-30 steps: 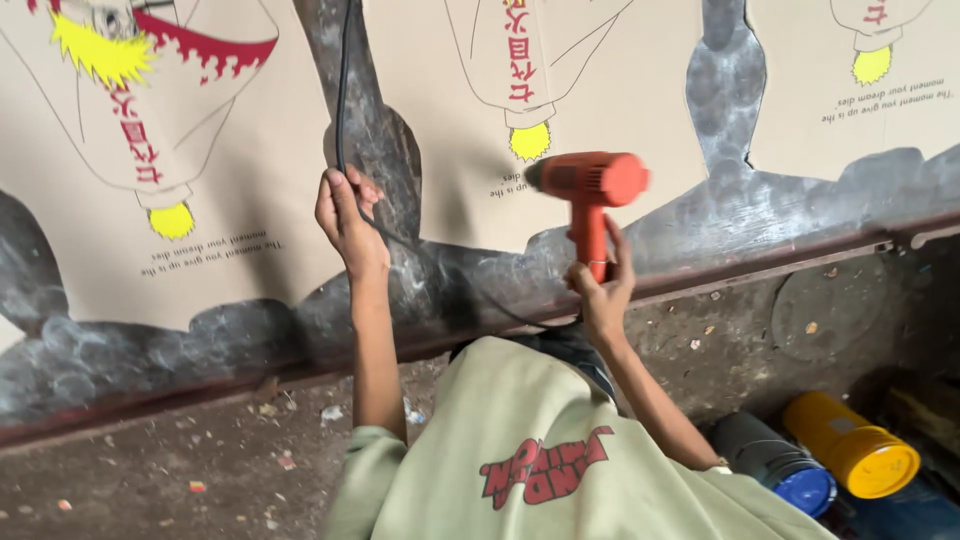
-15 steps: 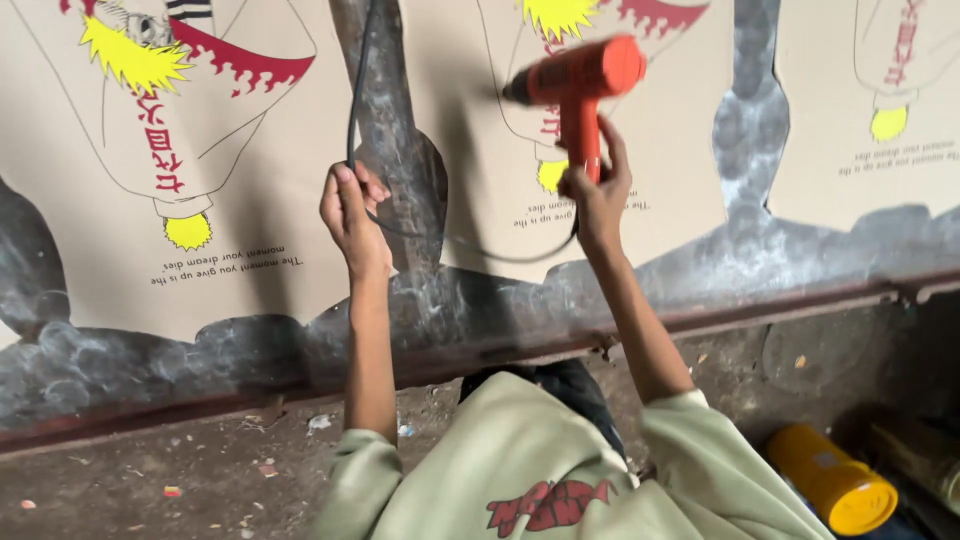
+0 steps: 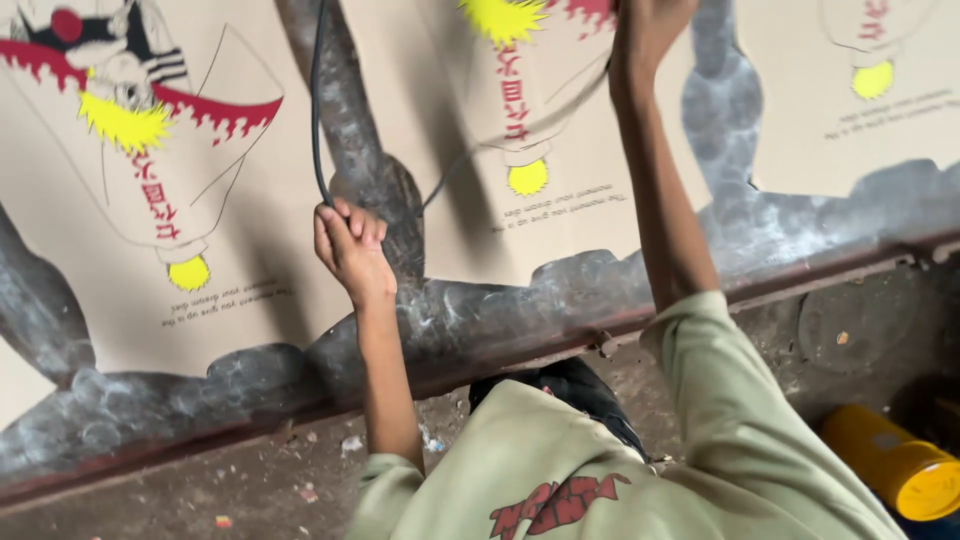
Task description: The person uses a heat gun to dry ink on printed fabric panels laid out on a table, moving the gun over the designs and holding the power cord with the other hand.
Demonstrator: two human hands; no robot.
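My left hand [image 3: 350, 245] is closed around a black cable [image 3: 317, 110] that runs up over the grey metal surface [image 3: 480, 310] between two printed cardboard sheets. My right hand [image 3: 648, 30] is raised to the top edge of the view, fingers curled, over the middle cardboard sheet [image 3: 560, 130]. The orange power tool it gripped a moment ago is now above the frame and hidden. A blurred loop of the cable [image 3: 500, 140] swings across that sheet towards my right hand.
Cardboard sheets with red and yellow cartoon prints [image 3: 120, 250] lie on the mottled grey metal surface. A rusty bar [image 3: 800, 275] edges it. Below is dusty ground with small litter [image 3: 350, 442] and a yellow can [image 3: 890, 465] at the lower right.
My right hand has lifted the orange power tool upwards until it left the top of the view. My left hand kept its grip on the cable. The view has moved closer.
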